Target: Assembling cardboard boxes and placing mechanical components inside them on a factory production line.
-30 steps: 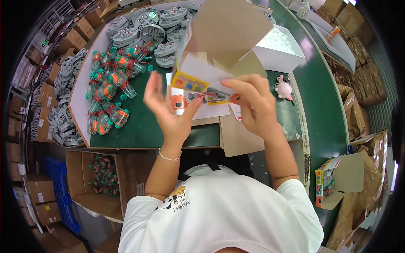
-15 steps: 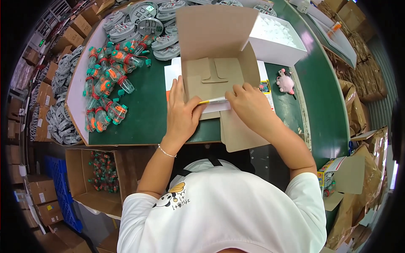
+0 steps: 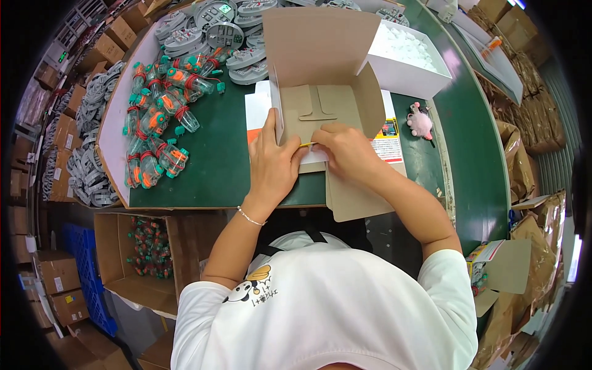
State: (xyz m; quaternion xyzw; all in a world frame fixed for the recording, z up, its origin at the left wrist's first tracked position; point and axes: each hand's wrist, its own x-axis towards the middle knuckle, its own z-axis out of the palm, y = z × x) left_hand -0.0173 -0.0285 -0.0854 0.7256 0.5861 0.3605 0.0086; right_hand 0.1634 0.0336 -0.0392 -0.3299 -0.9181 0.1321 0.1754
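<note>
An open cardboard box [image 3: 291,105], brown inside and white outside, stands in front of me with its lid raised at the far side. My left hand [image 3: 271,163] grips its near left corner, fingers lying along the left wall and thumb at the near edge. Beside that thumb, my right hand [image 3: 346,151] is closed on the same near edge, its fingertips curled over a yellow-edged flap. A brown side flap [image 3: 354,196] hangs out under my right wrist, past the table's edge. Flat printed cardboard [image 3: 390,148] lies beneath the box.
Clear bottles [image 3: 161,105] with orange and green parts lie at left. Grey round electronic pieces [image 3: 225,36] are heaped behind them. At the far right are a white box of white pieces [image 3: 404,49] and a pink plush toy [image 3: 420,122]. A carton [image 3: 172,287] stands below left.
My right hand has slid left along the box's near edge, closer to my left thumb. My left hand keeps its hold at the corner.
</note>
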